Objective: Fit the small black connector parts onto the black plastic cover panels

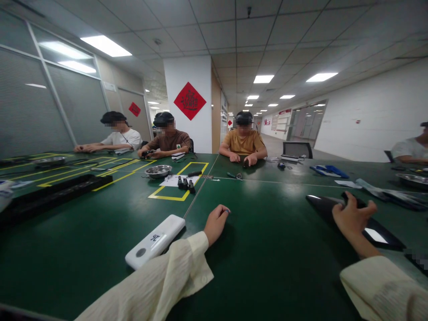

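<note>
My left hand rests on the green table with its fingers curled into a loose fist; a small blue thing shows at the fingertips, too small to name. A white power bank lies just left of that wrist. My right hand sits over a glossy black tablet-like slab, fingers bent around a small dark object on it that I cannot make out. Both arms wear cream sleeves.
Three people sit across the table, and a fourth at the far right edge. A metal bowl, paper and small black parts lie in a yellow-taped box. A long black tray lies at left. Tools and a metal dish lie at right.
</note>
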The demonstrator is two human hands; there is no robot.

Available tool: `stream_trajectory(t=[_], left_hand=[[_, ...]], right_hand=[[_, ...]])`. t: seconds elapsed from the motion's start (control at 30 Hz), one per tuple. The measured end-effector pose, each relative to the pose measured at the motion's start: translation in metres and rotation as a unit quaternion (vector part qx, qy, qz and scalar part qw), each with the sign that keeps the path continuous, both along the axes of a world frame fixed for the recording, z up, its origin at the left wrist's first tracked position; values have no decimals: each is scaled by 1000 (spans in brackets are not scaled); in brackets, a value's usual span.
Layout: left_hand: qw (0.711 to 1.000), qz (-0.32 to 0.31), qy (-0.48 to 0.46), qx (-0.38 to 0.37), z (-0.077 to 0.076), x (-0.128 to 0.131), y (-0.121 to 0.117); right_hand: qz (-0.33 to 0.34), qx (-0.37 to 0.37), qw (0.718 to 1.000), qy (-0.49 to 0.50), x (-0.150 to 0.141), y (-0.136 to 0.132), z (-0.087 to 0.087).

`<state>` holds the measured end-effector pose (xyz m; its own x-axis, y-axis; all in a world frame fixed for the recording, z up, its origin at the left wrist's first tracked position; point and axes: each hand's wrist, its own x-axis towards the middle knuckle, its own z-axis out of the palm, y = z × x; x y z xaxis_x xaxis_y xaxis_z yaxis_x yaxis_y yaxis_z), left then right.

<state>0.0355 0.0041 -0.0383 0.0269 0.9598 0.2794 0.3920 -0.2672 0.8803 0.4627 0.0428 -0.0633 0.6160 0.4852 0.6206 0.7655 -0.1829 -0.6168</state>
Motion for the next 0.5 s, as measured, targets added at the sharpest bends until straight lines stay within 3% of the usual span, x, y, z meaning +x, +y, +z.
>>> stream_trajectory(t=[0.17, 0.5], left_hand=[[1000, 4, -1, 2, 0, 0, 0], [1000, 0, 3, 11, -4, -1, 4]], right_hand=[[22, -19, 995, 90, 15, 2, -3], [13, -81, 993, -83, 45, 16, -22]])
